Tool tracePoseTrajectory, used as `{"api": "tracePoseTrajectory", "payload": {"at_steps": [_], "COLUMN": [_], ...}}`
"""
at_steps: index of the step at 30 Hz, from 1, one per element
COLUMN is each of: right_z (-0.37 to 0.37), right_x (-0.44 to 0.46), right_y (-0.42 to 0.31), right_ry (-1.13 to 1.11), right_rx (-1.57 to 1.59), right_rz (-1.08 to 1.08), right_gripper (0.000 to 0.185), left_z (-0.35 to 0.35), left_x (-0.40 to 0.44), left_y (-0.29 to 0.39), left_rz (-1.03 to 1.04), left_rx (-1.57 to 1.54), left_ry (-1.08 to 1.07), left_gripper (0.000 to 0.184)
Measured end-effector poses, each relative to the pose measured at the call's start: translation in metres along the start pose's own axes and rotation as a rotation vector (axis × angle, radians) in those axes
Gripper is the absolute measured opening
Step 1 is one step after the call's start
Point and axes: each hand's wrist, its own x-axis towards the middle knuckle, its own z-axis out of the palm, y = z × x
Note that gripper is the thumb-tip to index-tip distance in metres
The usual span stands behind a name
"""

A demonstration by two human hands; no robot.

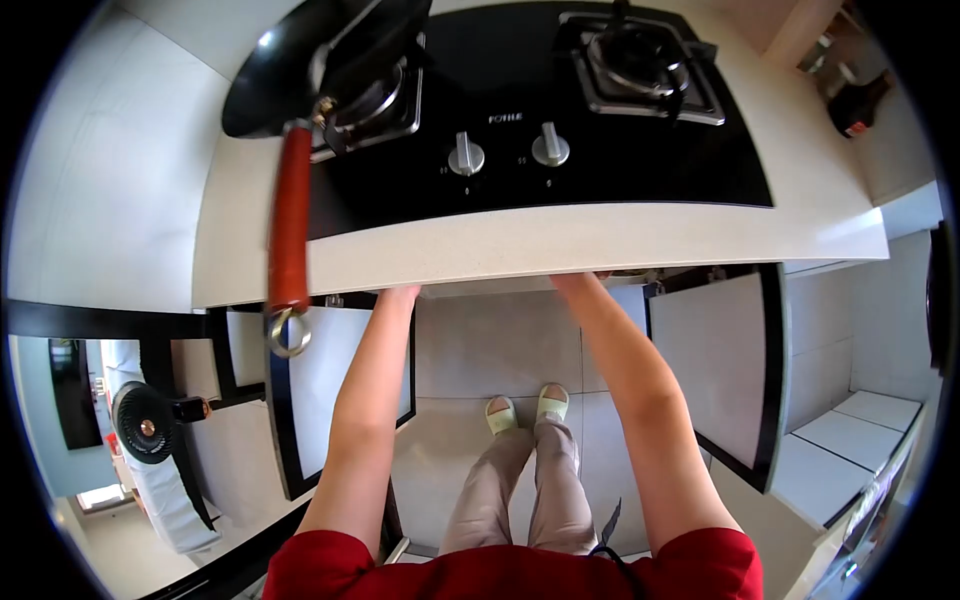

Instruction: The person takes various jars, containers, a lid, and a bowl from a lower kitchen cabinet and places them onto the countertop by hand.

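Both hands reach beneath the front edge of the counter (600,235), the left hand (402,291) at 9 o'clock from the view's centre, the right hand (572,284) at 3. The edge hides most of each, so I cannot tell whether they are spread or pinching anything. The left cabinet door (345,365) stands open at 8 o'clock, the right cabinet door (710,370) between 3 and 4. A gas stove (390,190) lies at 12.
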Motion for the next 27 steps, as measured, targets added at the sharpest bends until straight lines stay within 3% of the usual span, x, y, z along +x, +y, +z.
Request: {"api": "tracePoseTrajectory", "payload": {"at_steps": [4, 18, 27], "right_z": [-0.019, -0.122, -0.132], "right_x": [0.043, 0.031, 0.028], "right_y": [0.011, 0.051, 0.064], "right_ry": [-0.016, -0.006, 0.003], "right_rx": [0.006, -0.162, -0.210], "right_rz": [-0.051, -0.241, -0.279], "right_gripper": [0.031, 0.030, 0.030], "left_z": [-0.018, -0.179, -0.192], "left_x": [0.039, 0.126, 0.139], "left_y": [-0.015, 0.001, 0.006], "left_rz": [0.208, 0.423, 0.529], "left_rx": [0.090, 0.360, 0.655], "left_ry": [-0.162, 0.131, 0.206], "left_gripper": [0.029, 0.028, 0.028]}}
